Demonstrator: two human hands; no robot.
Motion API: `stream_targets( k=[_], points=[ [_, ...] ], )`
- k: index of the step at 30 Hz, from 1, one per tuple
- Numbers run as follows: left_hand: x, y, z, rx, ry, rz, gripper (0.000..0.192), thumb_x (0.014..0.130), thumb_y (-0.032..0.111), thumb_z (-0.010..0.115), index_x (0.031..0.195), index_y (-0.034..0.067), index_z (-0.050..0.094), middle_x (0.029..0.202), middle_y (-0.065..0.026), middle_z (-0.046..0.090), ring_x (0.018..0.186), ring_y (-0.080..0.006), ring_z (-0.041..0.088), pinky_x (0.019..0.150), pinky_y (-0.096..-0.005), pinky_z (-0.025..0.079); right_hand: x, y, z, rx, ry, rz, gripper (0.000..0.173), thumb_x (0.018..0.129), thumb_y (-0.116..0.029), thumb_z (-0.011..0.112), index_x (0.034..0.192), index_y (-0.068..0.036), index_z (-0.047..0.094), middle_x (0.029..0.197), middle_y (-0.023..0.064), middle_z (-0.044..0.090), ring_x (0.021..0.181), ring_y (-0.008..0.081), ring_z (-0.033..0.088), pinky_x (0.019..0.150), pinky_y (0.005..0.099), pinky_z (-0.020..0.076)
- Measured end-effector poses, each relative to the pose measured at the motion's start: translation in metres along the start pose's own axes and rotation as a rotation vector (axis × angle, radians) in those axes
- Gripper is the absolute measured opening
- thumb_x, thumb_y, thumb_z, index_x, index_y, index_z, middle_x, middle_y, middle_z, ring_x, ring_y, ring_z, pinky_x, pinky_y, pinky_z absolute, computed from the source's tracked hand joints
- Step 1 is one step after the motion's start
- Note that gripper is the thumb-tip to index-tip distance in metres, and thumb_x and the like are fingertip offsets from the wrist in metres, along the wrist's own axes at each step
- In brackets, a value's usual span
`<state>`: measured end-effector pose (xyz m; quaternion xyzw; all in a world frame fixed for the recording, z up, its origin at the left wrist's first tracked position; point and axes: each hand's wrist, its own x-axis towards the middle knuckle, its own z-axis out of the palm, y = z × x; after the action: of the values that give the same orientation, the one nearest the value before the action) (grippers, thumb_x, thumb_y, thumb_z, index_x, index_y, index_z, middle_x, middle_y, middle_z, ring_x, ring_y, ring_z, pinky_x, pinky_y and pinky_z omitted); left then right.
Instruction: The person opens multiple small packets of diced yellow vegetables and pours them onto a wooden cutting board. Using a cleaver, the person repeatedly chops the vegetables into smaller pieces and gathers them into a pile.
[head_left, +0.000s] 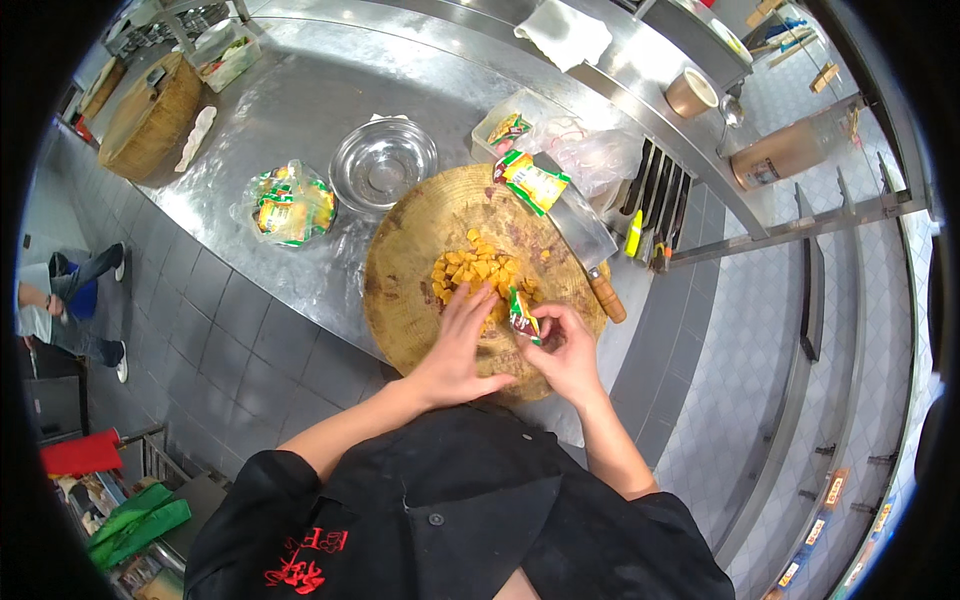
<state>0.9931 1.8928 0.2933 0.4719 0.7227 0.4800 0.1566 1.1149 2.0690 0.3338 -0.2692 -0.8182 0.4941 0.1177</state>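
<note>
Small orange-yellow food pieces (480, 266) lie heaped on a round wooden chopping block (405, 225). My left hand (465, 352) is spread at the heap's near edge, its fingertips against the pieces and nothing gripped. In my right hand (562, 349) is a small green, yellow and red plastic packet (523, 315), pinched between thumb and fingers beside the heap. A cleaver (585, 225) with a wooden handle rests along the block's right side. Partly over its blade lies another printed food packet (534, 182), which looks flat.
Left of the block, on the steel table (285, 97), are a steel bowl (383, 163) and a bundle of packets (292, 206) in clear plastic. Behind the block stands a clear plastic container (487, 124). Several knives fill a rack (660, 195) at right. A person (75, 300) is at far left.
</note>
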Motion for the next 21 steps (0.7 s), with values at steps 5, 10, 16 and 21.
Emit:
stream_targets(
  k=[5,10,16,21],
  points=[
    [0.037,0.005,0.028,-0.181,0.095,-0.055,0.099,0.073,0.023,0.09,0.154,0.001,0.036,0.149,-0.0294,0.044,0.141,-0.0462,0.043,0.117,-0.0493,0.038,-0.007,-0.005,0.016,0.286,0.025,-0.085,0.032,0.084,-0.005,0.086,0.108,-0.002,0.066,0.103,0.0025,0.065,0.087,0.0108,0.061,0.082,0.0272,0.0529],
    [0.042,-0.004,0.031,-0.24,0.081,-0.062,0.076,0.077,0.019,0.088,0.139,0.003,0.047,0.127,-0.0217,0.057,0.117,-0.039,0.058,0.102,-0.0461,0.047,-0.004,-0.009,-0.005,0.252,-0.175,-0.091,0.028,0.089,-0.008,0.083,0.111,-0.001,0.067,0.106,0.0035,0.07,0.096,0.0088,0.065,0.085,0.0264,0.0531],
    [0.037,0.001,0.027,-0.309,0.115,-0.276,0.061,0.076,0.012,0.082,0.13,0.006,0.054,0.107,-0.0138,0.064,0.097,-0.0309,0.066,0.087,-0.0397,0.054,0.097,-0.01,-0.02,-0.21,-0.08,-0.063,0.028,0.095,-0.025,0.076,0.109,-0.001,0.076,0.093,0.011,0.078,0.082,0.0228,0.075,0.077,0.0347,0.0581],
    [0.036,0.004,0.022,-0.312,0.09,-0.28,0.056,0.077,0.011,0.08,0.127,0.006,0.055,0.103,-0.0106,0.065,0.091,-0.0262,0.067,0.084,-0.0369,0.054,0.194,-0.003,0.009,-0.506,-0.011,-0.255,0.036,0.098,-0.024,0.069,0.128,-0.005,0.07,0.109,0.0196,0.077,0.094,0.0348,0.075,0.087,0.0426,0.0579]
  ],
)
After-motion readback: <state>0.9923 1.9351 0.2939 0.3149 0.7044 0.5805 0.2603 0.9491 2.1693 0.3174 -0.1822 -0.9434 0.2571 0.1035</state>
